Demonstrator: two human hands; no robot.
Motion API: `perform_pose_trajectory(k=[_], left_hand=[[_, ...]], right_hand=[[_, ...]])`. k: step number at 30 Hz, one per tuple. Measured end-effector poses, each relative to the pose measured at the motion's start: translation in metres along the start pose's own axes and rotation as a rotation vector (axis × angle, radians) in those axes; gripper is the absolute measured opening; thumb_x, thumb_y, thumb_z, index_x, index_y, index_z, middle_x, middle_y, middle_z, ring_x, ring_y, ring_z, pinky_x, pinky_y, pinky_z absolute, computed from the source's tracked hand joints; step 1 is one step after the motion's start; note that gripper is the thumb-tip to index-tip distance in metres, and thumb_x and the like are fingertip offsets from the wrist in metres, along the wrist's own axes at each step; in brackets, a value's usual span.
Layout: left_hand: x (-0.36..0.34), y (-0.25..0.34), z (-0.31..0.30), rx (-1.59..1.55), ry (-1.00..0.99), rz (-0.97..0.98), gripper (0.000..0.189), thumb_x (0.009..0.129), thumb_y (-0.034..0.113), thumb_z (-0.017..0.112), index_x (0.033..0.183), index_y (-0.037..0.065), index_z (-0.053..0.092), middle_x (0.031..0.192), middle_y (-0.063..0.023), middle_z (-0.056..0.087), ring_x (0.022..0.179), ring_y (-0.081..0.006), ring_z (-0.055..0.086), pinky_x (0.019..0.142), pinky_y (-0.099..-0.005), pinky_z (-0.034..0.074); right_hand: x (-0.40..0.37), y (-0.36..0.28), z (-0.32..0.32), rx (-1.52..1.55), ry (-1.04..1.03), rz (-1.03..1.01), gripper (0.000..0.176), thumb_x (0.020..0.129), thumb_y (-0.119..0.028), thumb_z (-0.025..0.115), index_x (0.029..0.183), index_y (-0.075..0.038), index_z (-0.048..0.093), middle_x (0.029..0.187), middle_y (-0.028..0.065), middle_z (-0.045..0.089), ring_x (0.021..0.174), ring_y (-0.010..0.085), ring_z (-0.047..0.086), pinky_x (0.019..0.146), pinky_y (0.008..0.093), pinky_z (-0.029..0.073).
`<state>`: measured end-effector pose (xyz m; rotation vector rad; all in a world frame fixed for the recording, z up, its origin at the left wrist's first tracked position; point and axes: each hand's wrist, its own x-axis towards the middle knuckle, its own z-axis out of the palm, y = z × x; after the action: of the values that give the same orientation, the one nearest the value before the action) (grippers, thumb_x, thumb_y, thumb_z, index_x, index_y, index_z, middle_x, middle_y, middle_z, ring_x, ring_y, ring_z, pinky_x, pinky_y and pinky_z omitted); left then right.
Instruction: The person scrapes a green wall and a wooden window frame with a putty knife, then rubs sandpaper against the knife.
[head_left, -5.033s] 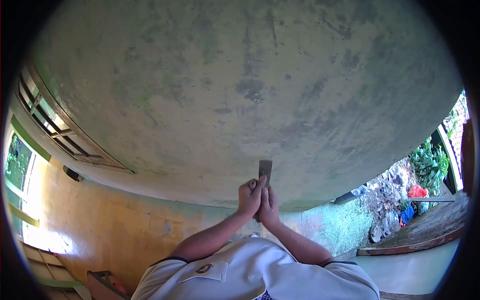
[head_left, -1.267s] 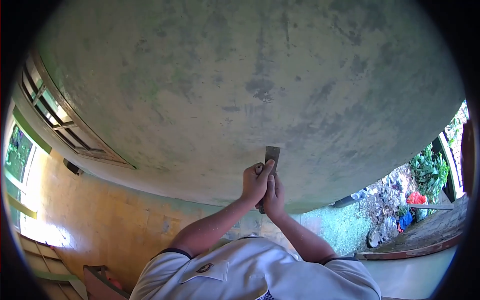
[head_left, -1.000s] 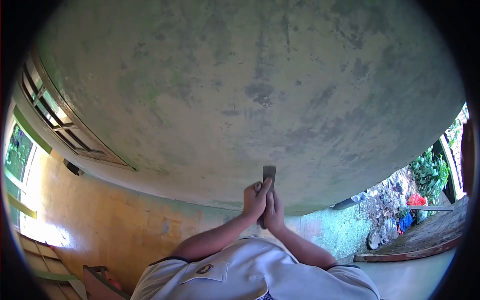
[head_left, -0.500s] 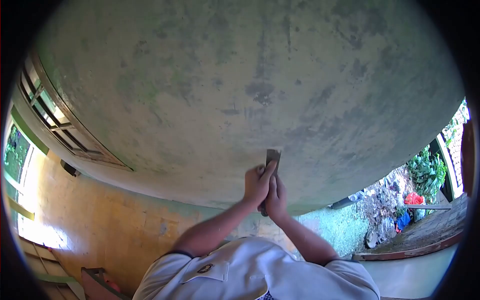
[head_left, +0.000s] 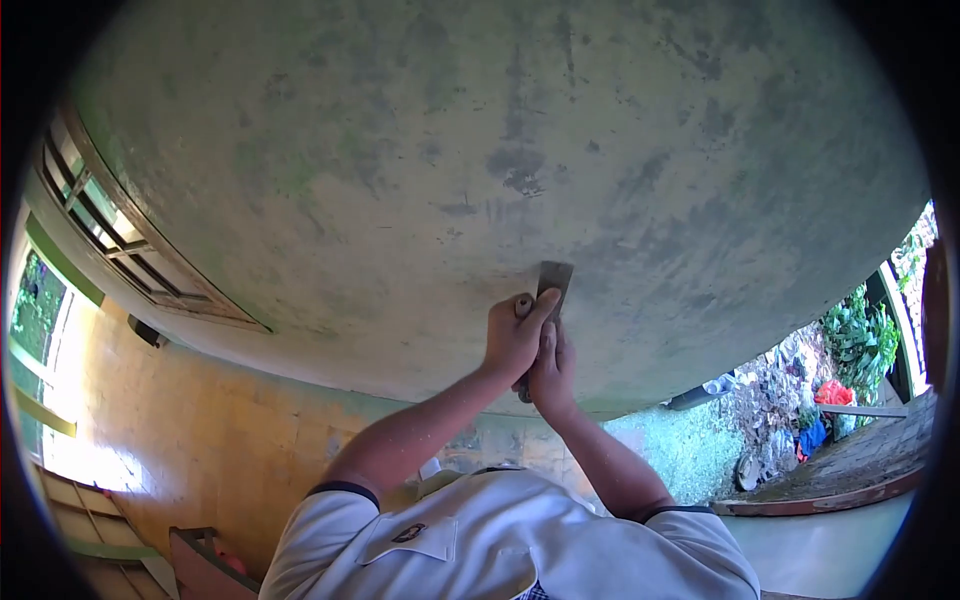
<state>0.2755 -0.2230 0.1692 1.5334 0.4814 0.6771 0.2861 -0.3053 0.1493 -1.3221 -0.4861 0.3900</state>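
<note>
A flat metal scraper (head_left: 556, 276) rests with its blade against the stained, greenish-grey wall (head_left: 400, 180). My left hand (head_left: 514, 334) is wrapped round something with a round dark end that shows above the fist, and its thumb presses on the scraper. Just to the right, my right hand (head_left: 551, 372) is closed round the scraper's handle, the end of which shows below. Both hands touch each other in front of the wall. Dark patches and scuffs mark the wall above the blade.
A framed window (head_left: 140, 262) is at the left. Tiled floor (head_left: 240, 420) lies below the wall. Towards the right are rubble, green plants (head_left: 860, 340), a red item (head_left: 833, 393) and a ledge (head_left: 850, 480). A wooden piece (head_left: 200, 565) stands lower left.
Both hands and the scraper have moved up the wall, the blade now higher and slightly further right. The arms are stretched out further.
</note>
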Motion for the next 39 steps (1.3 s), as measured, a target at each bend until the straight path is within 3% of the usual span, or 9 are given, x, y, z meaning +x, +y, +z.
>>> perform_pose_trajectory(k=[4, 6, 11, 22, 28, 31, 33, 36, 39], left_hand=[[-0.006, 0.021, -0.005, -0.122, -0.040, -0.007, 0.049, 0.085, 0.032, 0.065, 0.053, 0.005, 0.041, 0.046, -0.0005, 0.037, 0.047, -0.0078, 0.031, 0.042, -0.0307, 0.029], [-0.022, -0.007, -0.005, -0.027, 0.022, 0.026, 0.050, 0.085, 0.033, 0.065, 0.052, 0.004, 0.041, 0.046, -0.0001, 0.039, 0.047, -0.0080, 0.032, 0.042, -0.0303, 0.030], [-0.068, -0.076, -0.006, -0.084, 0.013, -0.221, 0.048, 0.087, 0.037, 0.063, 0.056, 0.005, 0.045, 0.048, 0.0002, 0.042, 0.049, -0.0076, 0.036, 0.044, -0.0294, 0.033], [-0.031, -0.052, -0.011, -0.057, -0.106, -0.178, 0.042, 0.091, 0.035, 0.058, 0.062, 0.008, 0.045, 0.052, 0.0017, 0.046, 0.046, -0.0055, 0.040, 0.040, -0.0255, 0.035], [-0.031, -0.056, -0.006, -0.046, -0.066, -0.068, 0.043, 0.090, 0.034, 0.059, 0.059, 0.008, 0.043, 0.051, 0.0031, 0.044, 0.048, -0.0049, 0.038, 0.042, -0.0254, 0.034], [-0.025, -0.037, -0.004, -0.122, -0.030, -0.038, 0.045, 0.089, 0.031, 0.061, 0.057, 0.006, 0.041, 0.050, 0.0011, 0.040, 0.049, -0.0077, 0.033, 0.044, -0.0297, 0.031], [-0.009, -0.009, -0.005, -0.054, -0.038, 0.032, 0.044, 0.089, 0.030, 0.061, 0.057, 0.006, 0.043, 0.050, 0.0012, 0.042, 0.049, -0.0073, 0.033, 0.045, -0.0287, 0.031], [0.014, 0.020, -0.006, -0.098, -0.072, 0.106, 0.043, 0.089, 0.028, 0.062, 0.057, 0.005, 0.044, 0.050, 0.0016, 0.043, 0.049, -0.0065, 0.034, 0.045, -0.0278, 0.031], [0.012, 0.037, -0.010, -0.144, -0.096, 0.146, 0.038, 0.091, 0.030, 0.060, 0.063, 0.006, 0.050, 0.053, 0.0047, 0.046, 0.050, -0.0030, 0.039, 0.043, -0.0233, 0.034]], right_hand=[[-0.005, -0.022, 0.005, 0.069, -0.066, -0.043, 0.034, 0.101, -0.032, 0.030, 0.105, -0.003, 0.047, 0.069, 0.0044, 0.054, 0.043, 0.0091, 0.049, 0.037, 0.0225, 0.039], [-0.020, 0.002, -0.002, -0.065, -0.019, -0.051, 0.027, 0.100, -0.026, 0.030, 0.102, -0.004, 0.045, 0.059, 0.0029, 0.051, 0.040, 0.0085, 0.048, 0.036, 0.0221, 0.038], [-0.063, 0.047, -0.020, 0.014, -0.070, 0.206, 0.025, 0.100, -0.026, 0.031, 0.100, -0.005, 0.045, 0.059, 0.0016, 0.049, 0.039, 0.0085, 0.047, 0.034, 0.0223, 0.036], [-0.026, 0.030, -0.008, 0.020, -0.013, 0.116, 0.031, 0.101, -0.030, 0.030, 0.103, -0.004, 0.048, 0.069, 0.0039, 0.053, 0.044, 0.0082, 0.049, 0.038, 0.0218, 0.039], [-0.027, 0.024, -0.009, -0.010, -0.018, 0.116, 0.031, 0.101, -0.028, 0.031, 0.107, -0.003, 0.048, 0.076, 0.0040, 0.054, 0.061, 0.0079, 0.052, 0.051, 0.0223, 0.043], [-0.018, 0.022, -0.007, -0.075, 0.022, 0.016, 0.031, 0.101, -0.026, 0.032, 0.108, -0.001, 0.049, 0.081, 0.0044, 0.056, 0.068, 0.0101, 0.052, 0.057, 0.0247, 0.044], [0.001, 0.000, -0.002, -0.143, 0.018, -0.162, 0.032, 0.100, -0.026, 0.032, 0.108, 0.001, 0.048, 0.071, 0.0050, 0.055, 0.052, 0.0091, 0.051, 0.045, 0.0245, 0.041], [0.024, -0.031, 0.011, -0.098, 0.043, -0.401, 0.035, 0.100, -0.026, 0.032, 0.109, 0.003, 0.049, 0.079, 0.0067, 0.057, 0.060, 0.0094, 0.053, 0.050, 0.0239, 0.043], [0.024, -0.043, 0.012, -0.036, -0.014, -0.327, 0.035, 0.100, -0.026, 0.033, 0.111, 0.004, 0.048, 0.081, 0.0073, 0.057, 0.064, 0.0092, 0.054, 0.052, 0.0231, 0.043]])
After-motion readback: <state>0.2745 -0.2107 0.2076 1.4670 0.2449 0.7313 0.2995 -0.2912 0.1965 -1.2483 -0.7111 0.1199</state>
